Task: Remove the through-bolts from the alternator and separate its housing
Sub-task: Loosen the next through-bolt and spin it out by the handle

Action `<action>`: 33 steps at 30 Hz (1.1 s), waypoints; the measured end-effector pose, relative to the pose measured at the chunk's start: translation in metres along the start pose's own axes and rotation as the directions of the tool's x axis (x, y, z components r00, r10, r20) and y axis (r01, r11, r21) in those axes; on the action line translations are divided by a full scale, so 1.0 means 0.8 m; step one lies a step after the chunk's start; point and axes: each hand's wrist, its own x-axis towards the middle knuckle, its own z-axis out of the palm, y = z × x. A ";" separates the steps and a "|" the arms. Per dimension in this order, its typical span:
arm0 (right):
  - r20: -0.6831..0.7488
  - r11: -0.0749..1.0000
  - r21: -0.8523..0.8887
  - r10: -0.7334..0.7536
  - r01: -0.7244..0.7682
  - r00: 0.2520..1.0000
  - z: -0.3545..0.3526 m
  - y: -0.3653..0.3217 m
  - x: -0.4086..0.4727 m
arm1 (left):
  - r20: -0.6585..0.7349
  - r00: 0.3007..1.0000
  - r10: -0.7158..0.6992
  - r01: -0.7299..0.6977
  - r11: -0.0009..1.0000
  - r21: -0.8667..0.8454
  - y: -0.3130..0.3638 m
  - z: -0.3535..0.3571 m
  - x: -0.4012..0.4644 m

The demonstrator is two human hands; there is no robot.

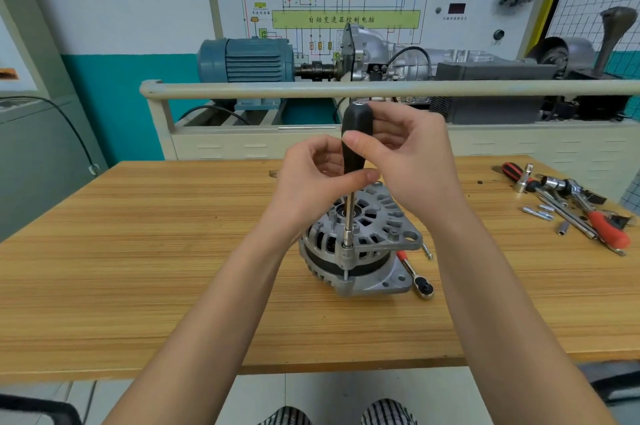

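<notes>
alternator [360, 244]: silver-grey, black band | nut driver [356, 140]: black handle | table [138, 251]: streaked orange woodgrain

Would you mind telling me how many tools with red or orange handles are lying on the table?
3: one at the far right beside the sockets, one nearer in that pile, and a ratchet against the alternator. Others may be hidden.

A wooden table [138, 251] with a striped grain carried everything. The alternator [360, 251] stood on it near the middle. A ratchet [415, 275] with a red grip lay just beside the alternator's right side, and a loose bolt [427, 250] lay near it. Toward the far right corner sat a heap of tools [571, 203]: red-handled drivers, sockets and small metal bits
</notes>
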 end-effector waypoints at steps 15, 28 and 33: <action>-0.039 0.997 0.068 0.037 -0.034 0.999 -0.003 -0.001 -0.001 | -0.059 0.998 0.023 -0.025 0.999 -0.030 0.001 0.002 0.000; 0.114 0.980 0.183 0.064 -0.084 0.991 -0.018 0.003 -0.003 | 0.098 0.994 -0.039 0.061 0.971 -0.230 -0.006 -0.013 0.000; -0.019 0.997 0.072 0.032 -0.030 0.999 -0.007 0.006 -0.004 | 0.029 1.000 -0.004 0.008 0.986 -0.166 -0.005 -0.004 0.000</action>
